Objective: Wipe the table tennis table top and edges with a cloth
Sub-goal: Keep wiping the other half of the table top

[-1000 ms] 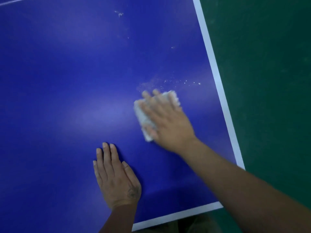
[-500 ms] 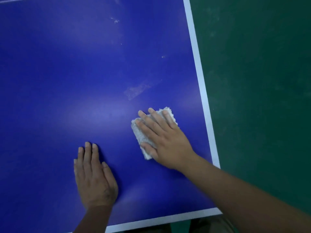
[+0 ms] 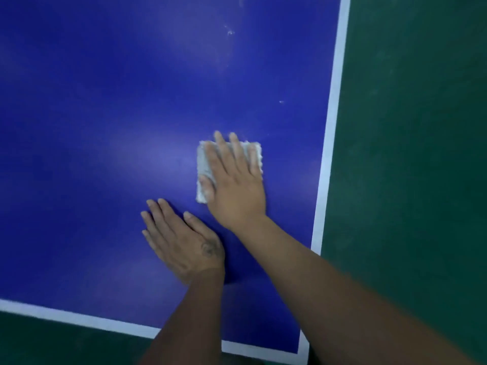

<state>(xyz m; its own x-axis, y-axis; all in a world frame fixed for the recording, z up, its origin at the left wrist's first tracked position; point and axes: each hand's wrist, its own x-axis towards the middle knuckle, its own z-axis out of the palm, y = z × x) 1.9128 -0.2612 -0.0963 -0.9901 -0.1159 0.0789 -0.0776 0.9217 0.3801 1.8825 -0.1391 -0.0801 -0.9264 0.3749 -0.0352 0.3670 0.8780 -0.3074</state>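
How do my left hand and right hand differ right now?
The left hand lies bare on the blue table top; the right hand presses a folded pale grey cloth. The right hand sits nearer the white side line than the left hand. The left hand's back bears a dark mark; the right's shows none. Both lie flat, fingers straight.

Right hand (image 3: 234,191) flat on cloth (image 3: 204,164), left hand (image 3: 181,241) flat on blue table (image 3: 105,114)

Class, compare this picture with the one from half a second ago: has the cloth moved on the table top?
Yes. The cloth, pressed under the right hand, has slid away from the near white end line, further up the table.
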